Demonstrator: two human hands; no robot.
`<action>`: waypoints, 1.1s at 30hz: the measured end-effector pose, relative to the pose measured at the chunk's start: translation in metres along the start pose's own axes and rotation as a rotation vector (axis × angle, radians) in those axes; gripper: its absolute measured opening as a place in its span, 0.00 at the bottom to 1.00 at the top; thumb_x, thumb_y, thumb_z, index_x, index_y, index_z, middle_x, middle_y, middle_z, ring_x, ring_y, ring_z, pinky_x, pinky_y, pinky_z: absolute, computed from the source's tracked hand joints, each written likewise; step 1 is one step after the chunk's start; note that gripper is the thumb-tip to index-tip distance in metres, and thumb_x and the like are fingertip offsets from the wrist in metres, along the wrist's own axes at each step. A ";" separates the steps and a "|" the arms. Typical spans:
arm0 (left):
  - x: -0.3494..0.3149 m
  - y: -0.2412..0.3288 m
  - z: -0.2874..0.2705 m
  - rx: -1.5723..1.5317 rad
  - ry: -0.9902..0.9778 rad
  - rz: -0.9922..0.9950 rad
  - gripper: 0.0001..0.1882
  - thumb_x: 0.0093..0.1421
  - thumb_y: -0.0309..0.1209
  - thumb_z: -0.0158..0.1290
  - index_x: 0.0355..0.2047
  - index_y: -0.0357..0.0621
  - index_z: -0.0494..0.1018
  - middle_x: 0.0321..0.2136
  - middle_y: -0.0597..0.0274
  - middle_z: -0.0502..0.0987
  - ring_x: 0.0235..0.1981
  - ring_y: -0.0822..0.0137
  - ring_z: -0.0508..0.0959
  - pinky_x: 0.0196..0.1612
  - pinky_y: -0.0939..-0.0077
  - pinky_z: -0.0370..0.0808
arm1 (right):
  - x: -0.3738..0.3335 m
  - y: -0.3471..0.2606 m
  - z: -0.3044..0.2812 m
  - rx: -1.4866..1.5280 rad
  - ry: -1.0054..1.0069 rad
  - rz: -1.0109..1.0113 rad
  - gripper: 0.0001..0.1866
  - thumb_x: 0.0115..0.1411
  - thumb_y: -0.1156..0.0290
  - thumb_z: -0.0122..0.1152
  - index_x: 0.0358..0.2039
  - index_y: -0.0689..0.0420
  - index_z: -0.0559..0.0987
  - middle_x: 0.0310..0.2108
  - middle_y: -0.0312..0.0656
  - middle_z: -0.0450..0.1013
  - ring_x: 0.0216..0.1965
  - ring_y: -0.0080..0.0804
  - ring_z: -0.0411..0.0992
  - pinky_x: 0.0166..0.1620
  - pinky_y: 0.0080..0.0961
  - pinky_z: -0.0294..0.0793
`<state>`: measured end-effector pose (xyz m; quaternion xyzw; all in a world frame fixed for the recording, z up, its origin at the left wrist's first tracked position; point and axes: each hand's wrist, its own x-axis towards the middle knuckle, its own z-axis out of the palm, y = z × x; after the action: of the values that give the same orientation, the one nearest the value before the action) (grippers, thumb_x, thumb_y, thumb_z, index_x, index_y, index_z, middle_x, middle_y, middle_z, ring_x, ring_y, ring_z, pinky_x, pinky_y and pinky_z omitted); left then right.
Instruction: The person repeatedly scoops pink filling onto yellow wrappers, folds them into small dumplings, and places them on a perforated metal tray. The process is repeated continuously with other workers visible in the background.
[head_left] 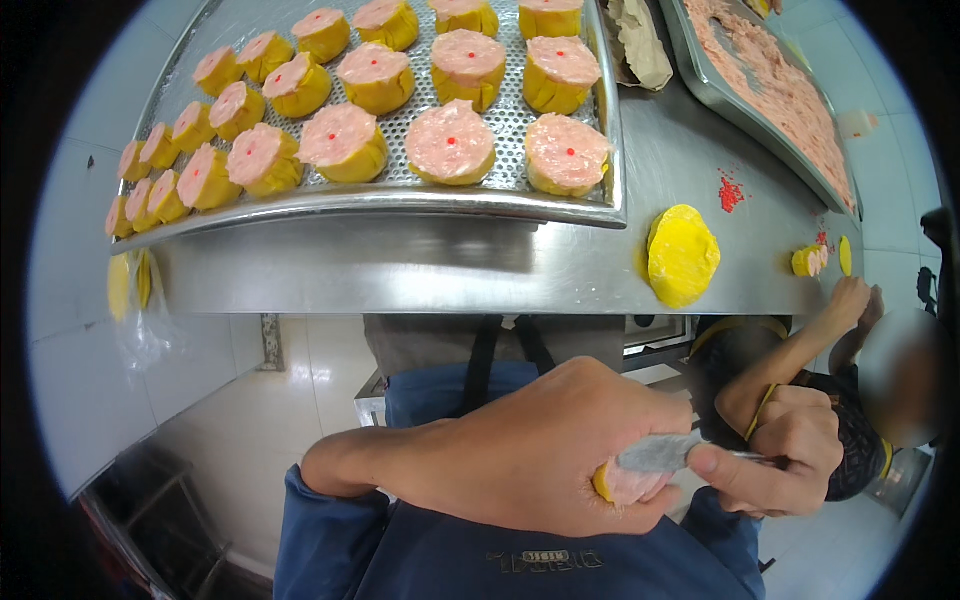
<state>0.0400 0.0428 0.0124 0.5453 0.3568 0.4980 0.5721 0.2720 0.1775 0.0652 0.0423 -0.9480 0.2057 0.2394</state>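
Observation:
In front of my chest, my left hand (545, 445) is wrapped round a shumai dumpling (630, 487) with a yellow wrapper and pink meat filling. My right hand (785, 455) grips a small flat metal spatula (655, 453). Its blade lies against the filling at the top of my left fist. Most of the dumpling is hidden by my left fingers. Beyond my hands, on the steel table, lies a round stack of yellow wrappers (683, 256).
A perforated metal tray (400, 204) holds rows of finished shumai (451, 142), each with a red dot. A deep pan (712, 98) of pink filling (790, 105) stands at the far right. Red bits (731, 192) are scattered nearby. Another person's arm (790, 355) reaches towards small dumplings (808, 261) at right.

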 end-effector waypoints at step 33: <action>-0.002 -0.002 -0.004 0.108 0.017 -0.075 0.12 0.57 0.33 0.71 0.32 0.45 0.77 0.24 0.52 0.79 0.27 0.45 0.80 0.29 0.64 0.75 | -0.002 0.001 0.006 -0.010 0.048 0.038 0.23 0.35 0.62 0.83 0.38 0.42 0.95 0.21 0.27 0.53 0.16 0.18 0.50 0.21 0.20 0.40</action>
<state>0.0357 0.0417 0.0093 0.5574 0.4082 0.4609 0.5570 0.2716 0.1761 0.0593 0.0182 -0.9435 0.2063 0.2586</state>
